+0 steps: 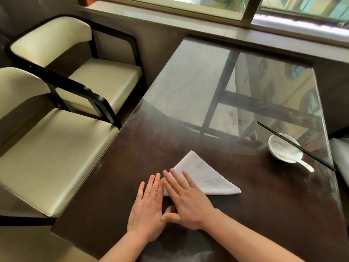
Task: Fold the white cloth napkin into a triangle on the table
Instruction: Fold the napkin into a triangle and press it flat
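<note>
The white cloth napkin (204, 176) lies flat on the dark glass-topped table (132, 167) in a triangle shape, one corner pointing away from me and one to the right. My right hand (184, 201) rests flat, palm down, fingers spread, over the napkin's left corner. Just left of it, my left hand (149, 207) lies flat on the table with its fingertips at the napkin's left edge. The two hands touch along their inner sides. Neither hand grips anything.
A white bowl (283, 150) with a white spoon (302, 162) in it stands at the right, black chopsticks (294, 145) laid across its rim. Two cream chairs (56, 148) with black frames stand left of the table. A window sill runs along the far side.
</note>
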